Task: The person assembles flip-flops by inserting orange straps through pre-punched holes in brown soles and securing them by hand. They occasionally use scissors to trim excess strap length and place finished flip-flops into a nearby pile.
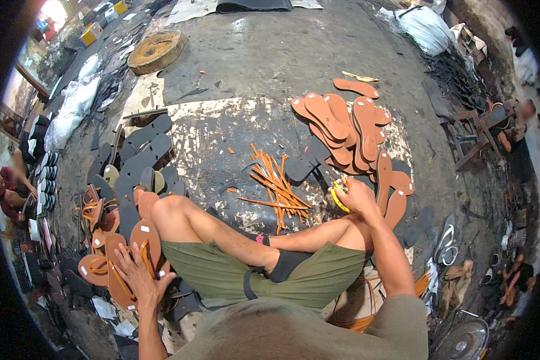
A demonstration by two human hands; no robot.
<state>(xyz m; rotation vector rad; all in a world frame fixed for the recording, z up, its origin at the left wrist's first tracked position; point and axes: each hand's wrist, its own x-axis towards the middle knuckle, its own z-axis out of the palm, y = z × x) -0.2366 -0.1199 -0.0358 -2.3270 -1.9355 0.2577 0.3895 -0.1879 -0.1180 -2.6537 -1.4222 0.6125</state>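
My left hand [139,277] lies with spread fingers on a brown flip-flop [120,282] at the lower left. Beside it, under my thumb side, is another brown flip-flop with orange straps [146,239]. My right hand [357,197] is closed round a tool with curved yellow handles [339,204], pliers or scissors; its dark working end is hard to make out against the black soles [305,165]. Between my crossed legs and the far mat lies a loose heap of thin orange strips [276,186]. Brown soles [336,120] are piled just beyond my right hand.
Black soles [156,129] and strapped sandals [93,207] crowd the left side. A round wooden block [157,53] stands far left. White-strapped slippers [445,245] and a fan [462,343] are at right. Another person [12,183] sits at the left edge.
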